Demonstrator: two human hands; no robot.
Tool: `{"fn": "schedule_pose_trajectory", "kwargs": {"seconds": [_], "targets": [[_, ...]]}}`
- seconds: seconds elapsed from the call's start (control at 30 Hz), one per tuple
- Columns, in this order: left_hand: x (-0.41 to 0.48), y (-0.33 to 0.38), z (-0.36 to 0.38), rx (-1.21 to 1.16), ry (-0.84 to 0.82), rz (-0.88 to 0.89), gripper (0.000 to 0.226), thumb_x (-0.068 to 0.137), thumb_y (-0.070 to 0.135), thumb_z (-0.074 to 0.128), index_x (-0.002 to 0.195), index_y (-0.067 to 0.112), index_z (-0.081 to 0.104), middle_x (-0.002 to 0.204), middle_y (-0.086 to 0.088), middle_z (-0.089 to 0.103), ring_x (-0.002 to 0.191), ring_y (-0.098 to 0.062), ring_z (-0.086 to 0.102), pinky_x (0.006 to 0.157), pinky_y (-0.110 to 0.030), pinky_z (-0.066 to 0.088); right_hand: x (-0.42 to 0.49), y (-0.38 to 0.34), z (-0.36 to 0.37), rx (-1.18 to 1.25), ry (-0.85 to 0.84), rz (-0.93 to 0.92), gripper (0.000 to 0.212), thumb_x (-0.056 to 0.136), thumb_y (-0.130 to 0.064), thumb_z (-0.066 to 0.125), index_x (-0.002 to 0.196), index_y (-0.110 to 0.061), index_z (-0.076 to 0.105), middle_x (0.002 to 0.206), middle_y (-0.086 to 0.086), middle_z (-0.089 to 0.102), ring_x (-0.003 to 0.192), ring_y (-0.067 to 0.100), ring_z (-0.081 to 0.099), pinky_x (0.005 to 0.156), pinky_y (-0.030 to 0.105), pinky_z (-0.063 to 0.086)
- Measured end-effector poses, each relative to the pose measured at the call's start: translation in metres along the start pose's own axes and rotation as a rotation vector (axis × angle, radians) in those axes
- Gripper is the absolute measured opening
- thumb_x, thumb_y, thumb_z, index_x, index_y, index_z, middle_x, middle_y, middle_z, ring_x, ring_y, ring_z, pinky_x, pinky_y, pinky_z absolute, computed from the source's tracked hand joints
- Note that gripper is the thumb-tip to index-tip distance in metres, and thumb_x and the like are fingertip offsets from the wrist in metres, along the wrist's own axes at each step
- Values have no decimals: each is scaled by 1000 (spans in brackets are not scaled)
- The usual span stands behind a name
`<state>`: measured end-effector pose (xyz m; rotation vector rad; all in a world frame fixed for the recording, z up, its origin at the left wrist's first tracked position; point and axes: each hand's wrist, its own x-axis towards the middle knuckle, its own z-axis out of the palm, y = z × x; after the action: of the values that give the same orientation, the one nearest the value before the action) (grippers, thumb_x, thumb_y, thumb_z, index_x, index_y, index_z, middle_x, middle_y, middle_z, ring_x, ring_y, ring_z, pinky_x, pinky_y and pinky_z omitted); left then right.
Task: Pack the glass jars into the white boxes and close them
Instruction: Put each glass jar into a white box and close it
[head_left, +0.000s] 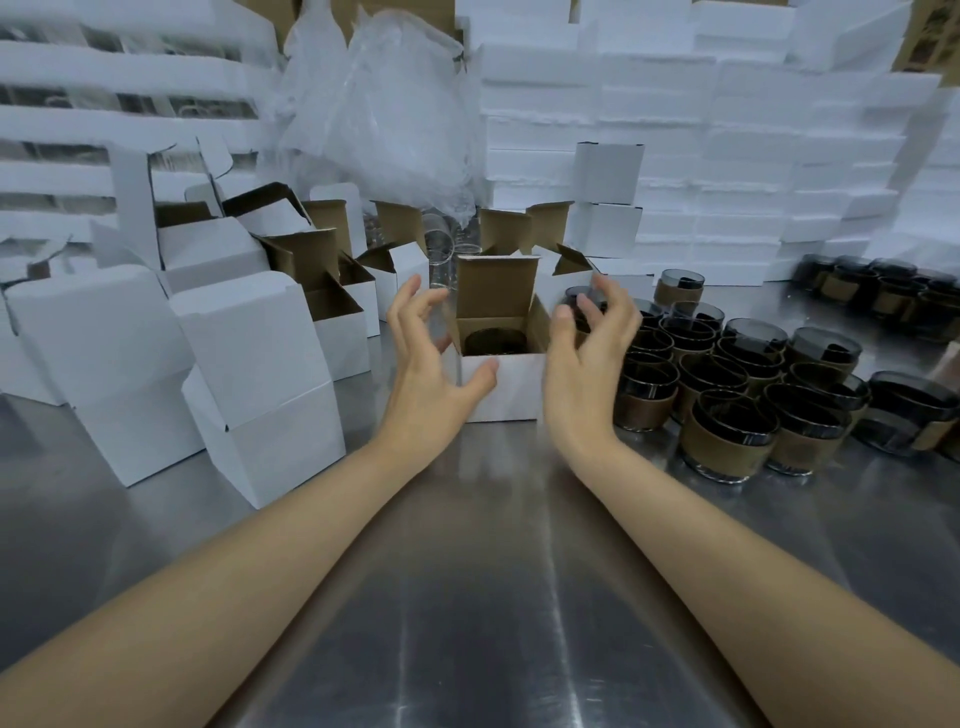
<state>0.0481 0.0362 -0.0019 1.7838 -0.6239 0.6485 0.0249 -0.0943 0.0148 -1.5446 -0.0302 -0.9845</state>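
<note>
A brushed steel counter (493, 597) is stretching toward a wall of stacked white cartons (727, 156) filling the background, with a heap of clear plastic wrap (395, 114) rising at its middle. At far left, closed white boxes (249, 364) are standing in a group, and behind them several unfilled boxes (332, 306) are sitting with brown flaps up. The left hand (426, 358) is hovering just beside the left wall of the open white box (501, 384), fingers spread and loosely bent, gripping nothing. Its thumb is lying across the box's front corner, though contact is unclear. Something of clear glass behind its fingers is hard to make out. The box is standing between both hands with its lid flap upright, and a dark glass jar (494, 341) is sitting inside, only its rim showing. The right hand (587, 358) is hanging just beside the box's right wall, fingers relaxed and curved, holding nothing, and is partly covering a jar behind it. Farther right, a cluster of glass jars (737, 395) with brown sleeves is crowding the counter. More jars (883, 291) by the cartons are blurring together.
</note>
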Motion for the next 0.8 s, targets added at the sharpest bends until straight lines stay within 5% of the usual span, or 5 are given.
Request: {"fn": "schedule_pose_trajectory", "kwargs": {"seconds": [0.17,0.43,0.53,0.63,0.8], "targets": [[-1,0,0,-147,-17,-46,81,82,12,75,142,22,23,147,11,23,137,0,32,106,-21,40,6,2,-2,1,-192,78,22,95,-3,52,110,-15,64,99,-2,65,100,13,61,94,28,49],[-1,1,-1,-84,-109,-82,26,91,22,65,115,18,57,116,11,62,115,2,54,104,-22,42,6,-2,0,-30,-359,168,49,87,6,46,128,-18,55,129,-3,55,119,3,48,97,6,34],[2,1,-2,41,-145,-22,21,101,25,46,105,17,66,108,11,60,112,-3,52,96,-14,37,10,0,-2,123,-337,337,33,97,-9,44,125,-18,57,122,-2,62,117,6,52,88,0,36],[3,2,-2,10,-121,-56,19,100,15,44,102,22,61,105,8,58,108,-9,53,88,-13,37,12,4,-3,167,-302,328,24,99,-6,45,117,-16,57,102,-2,64,108,12,57,98,21,41],[1,1,-1,-136,-6,-164,41,95,10,53,125,29,33,130,13,36,118,12,41,94,-4,37,12,7,-5,201,-246,243,47,94,3,52,127,-28,41,107,-4,48,88,-7,57,82,10,46]]}}
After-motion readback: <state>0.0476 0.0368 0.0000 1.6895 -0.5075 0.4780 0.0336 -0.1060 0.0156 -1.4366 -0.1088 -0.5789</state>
